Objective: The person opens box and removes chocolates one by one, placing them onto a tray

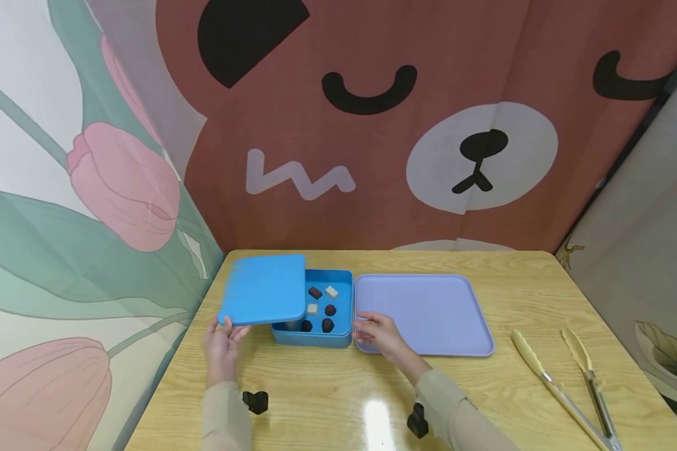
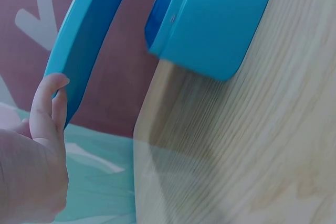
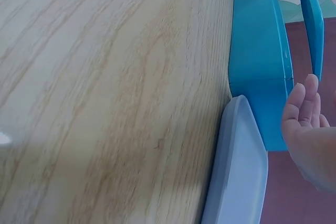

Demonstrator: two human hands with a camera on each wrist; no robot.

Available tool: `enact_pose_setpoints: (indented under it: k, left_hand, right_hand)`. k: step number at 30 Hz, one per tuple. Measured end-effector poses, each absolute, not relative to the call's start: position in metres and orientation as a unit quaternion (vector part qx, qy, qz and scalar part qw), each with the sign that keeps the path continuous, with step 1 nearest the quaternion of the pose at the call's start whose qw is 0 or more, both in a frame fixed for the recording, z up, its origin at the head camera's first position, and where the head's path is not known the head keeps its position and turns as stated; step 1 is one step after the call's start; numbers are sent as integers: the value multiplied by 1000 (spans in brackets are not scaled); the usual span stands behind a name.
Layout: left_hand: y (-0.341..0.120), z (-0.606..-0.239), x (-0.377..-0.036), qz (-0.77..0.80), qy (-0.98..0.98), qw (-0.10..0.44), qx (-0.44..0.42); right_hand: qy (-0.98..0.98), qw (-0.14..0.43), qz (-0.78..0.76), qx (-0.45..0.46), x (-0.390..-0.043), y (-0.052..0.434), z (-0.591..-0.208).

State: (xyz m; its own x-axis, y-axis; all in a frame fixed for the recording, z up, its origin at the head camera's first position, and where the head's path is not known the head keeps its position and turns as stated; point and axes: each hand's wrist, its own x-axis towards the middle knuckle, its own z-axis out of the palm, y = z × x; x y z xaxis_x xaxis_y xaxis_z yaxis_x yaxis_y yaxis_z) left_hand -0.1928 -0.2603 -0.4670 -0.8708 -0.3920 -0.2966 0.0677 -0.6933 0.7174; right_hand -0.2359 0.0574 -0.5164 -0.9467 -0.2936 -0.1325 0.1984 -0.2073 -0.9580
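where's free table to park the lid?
Bare wood left of the box, under the lid; the front strip near the sleeves; the gap between tray and tongs. The tray is bare too. Crowded only inside the box.

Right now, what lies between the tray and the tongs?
Only bare table, as the head view shows. The tray and tongs lie apart with nothing between them.

Blue lid (image 1: 264, 289): lifted, tilted, overlapping the left part of the open blue box (image 1: 321, 335), which contains small chocolates (image 1: 323, 308).
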Motion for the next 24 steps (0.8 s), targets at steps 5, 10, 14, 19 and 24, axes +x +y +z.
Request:
enact_pose_setpoints:
  k: [5, 10, 14, 19, 24]
  left_hand:
    - [-274, -467, -189, -892, -363, 140, 231]
    - [-288, -466, -185, -893, -348, 147, 243]
    - [-297, -465, -184, -885, -359, 155, 251]
    - [-303, -465, -182, -876, -368, 162, 265]
    - [-309, -465, -180, -863, -387, 159, 284]
  right_hand:
    - [611, 155, -775, -43, -235, 61, -519]
    - [610, 158, -776, -36, -233, 64, -520]
    - [611, 163, -774, -26, -233, 67, -519]
    - [607, 164, -777, -22, -232, 68, -520]
    - [601, 168, -781, -19, -231, 70, -520]
